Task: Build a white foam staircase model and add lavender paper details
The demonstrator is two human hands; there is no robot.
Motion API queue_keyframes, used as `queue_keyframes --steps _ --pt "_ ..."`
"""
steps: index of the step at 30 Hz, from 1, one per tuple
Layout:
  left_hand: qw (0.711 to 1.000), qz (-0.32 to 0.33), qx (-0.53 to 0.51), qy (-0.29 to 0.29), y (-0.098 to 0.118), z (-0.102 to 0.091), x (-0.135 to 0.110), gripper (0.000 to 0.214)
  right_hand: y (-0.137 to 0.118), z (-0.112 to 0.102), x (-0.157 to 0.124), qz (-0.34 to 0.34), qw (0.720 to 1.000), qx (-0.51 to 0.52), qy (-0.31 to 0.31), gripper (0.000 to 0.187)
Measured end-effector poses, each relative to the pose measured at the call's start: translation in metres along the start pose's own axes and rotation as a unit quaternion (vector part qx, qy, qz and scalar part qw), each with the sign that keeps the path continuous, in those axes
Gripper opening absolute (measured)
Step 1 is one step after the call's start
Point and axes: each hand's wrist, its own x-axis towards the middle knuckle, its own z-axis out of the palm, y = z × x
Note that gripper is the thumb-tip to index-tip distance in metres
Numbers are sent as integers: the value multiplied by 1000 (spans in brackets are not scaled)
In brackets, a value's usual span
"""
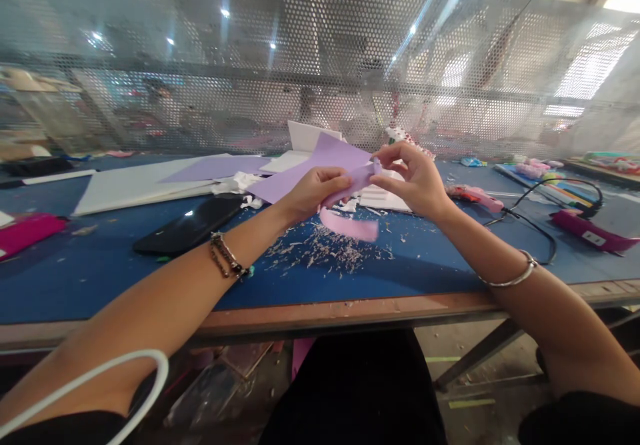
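My left hand is closed on a small piece of purple foam sheet. At the piece's far right end, my right hand pinches it between thumb and fingertips. A curled pink strip hangs just below the hands; where its upper end goes is hidden. Behind the hands lies a larger purple sheet, its corner standing up. White shreds and crumbs are scattered over the blue tabletop beneath.
At left lie a black phone, white boards and a magenta pouch. To the right are a pink-handled tool with a black cable and another magenta item. A perforated metal screen stands behind the table.
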Motion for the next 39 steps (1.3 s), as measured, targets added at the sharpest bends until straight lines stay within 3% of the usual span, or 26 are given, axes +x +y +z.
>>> queue_keyframes --steps 3,9,17,25,39 --pt "1000 6 15 22 6 -7 1 41 5 -4 2 9 1000 -14 3 32" --pt "999 31 -31 10 17 -10 2 51 3 -7 1 -14 997 -63 -44 32" --pt "999 9 -43 13 18 -6 1 39 -7 -13 5 -79 971 -212 -79 26" --pt "1000 -10 -6 27 16 -14 1 39 -7 -15 4 -71 979 -176 -76 29" --pt "1000 -28 -8 1 13 -21 1 37 -8 -17 3 -101 977 -165 -95 31"
